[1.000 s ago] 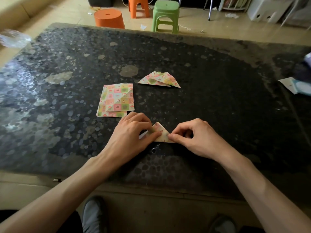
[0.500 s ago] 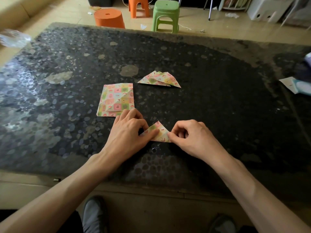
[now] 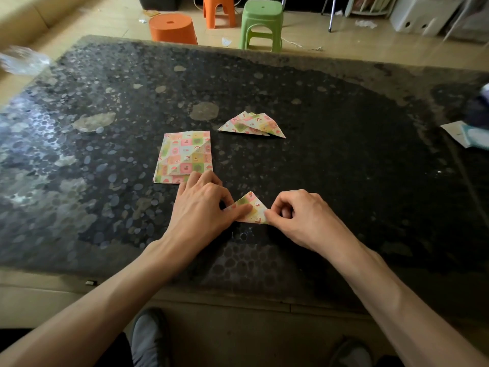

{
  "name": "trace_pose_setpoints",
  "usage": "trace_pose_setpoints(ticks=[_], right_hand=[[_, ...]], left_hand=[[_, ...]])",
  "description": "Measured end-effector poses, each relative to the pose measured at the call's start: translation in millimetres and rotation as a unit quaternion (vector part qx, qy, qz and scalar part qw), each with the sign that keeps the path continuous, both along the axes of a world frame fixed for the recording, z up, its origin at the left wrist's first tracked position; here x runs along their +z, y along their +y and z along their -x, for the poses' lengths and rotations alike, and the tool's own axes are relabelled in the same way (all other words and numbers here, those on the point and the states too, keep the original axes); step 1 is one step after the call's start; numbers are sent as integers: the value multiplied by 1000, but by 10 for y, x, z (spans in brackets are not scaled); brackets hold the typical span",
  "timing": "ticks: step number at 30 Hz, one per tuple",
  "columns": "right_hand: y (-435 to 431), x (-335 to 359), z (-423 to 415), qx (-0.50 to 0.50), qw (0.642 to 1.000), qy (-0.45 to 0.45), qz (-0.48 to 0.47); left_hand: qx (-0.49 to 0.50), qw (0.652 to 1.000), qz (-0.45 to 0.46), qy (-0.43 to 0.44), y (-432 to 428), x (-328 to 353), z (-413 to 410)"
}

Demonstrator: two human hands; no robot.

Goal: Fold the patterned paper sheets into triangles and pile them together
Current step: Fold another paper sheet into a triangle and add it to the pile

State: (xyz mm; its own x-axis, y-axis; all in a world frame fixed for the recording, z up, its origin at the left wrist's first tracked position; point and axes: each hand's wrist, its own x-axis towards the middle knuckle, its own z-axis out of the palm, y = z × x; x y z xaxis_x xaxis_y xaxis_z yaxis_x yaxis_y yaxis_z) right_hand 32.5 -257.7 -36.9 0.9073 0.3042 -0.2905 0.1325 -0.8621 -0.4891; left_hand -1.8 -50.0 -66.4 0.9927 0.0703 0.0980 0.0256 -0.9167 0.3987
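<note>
A small folded paper triangle [image 3: 254, 210] with a pastel pattern lies on the dark table near its front edge. My left hand [image 3: 201, 210] covers the triangle's left part, its thumb pressing flat on the paper. My right hand [image 3: 299, 218] pinches the triangle's right corner between thumb and forefinger. A stack of unfolded patterned sheets [image 3: 184, 156] lies just beyond my left hand. Farther back, a pile of folded triangles [image 3: 252, 125] rests on the table.
The dark speckled table [image 3: 344, 154] spreads wide around the papers. White and blue papers [image 3: 468, 133] lie at its right edge. A clear plastic thing [image 3: 23, 60] sits at the far left. Orange stools [image 3: 173, 29] and a green stool [image 3: 262, 22] stand on the floor beyond.
Both hands have shifted slightly left with the triangle. My left thumb has slid along its left half, and more of the triangle's top shows.
</note>
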Motion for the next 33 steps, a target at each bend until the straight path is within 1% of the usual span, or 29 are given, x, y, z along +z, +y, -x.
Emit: trace_pose_setpoints(ticks=[4,9,13,18,21,24,27,33], right_hand=[[28,7,1,-10,1000,1,9],[41,22,14,-17,1000,6,15],[58,29,13,-19,1000,4,18],[54,37,14,-22,1000,9,17],[46,38,7,-21,1000,0,3],[37,48,-4,-14,1000,7,-9],[32,44,-3,2,1000,5,-12],[-7,41,9,26,999,8,-44]], left_hand=[[20,1000,-10,21,-31,54,10],[21,999,-13,38,-34,88,14],[22,999,-29,36,-44,102,15],[21,999,-28,33,-45,90,13],[21,999,-21,11,-38,59,14],[-16,1000,14,-18,-35,31,7],[-67,997,24,-24,-45,20,-4],[-69,997,18,-5,10,-29,-17]])
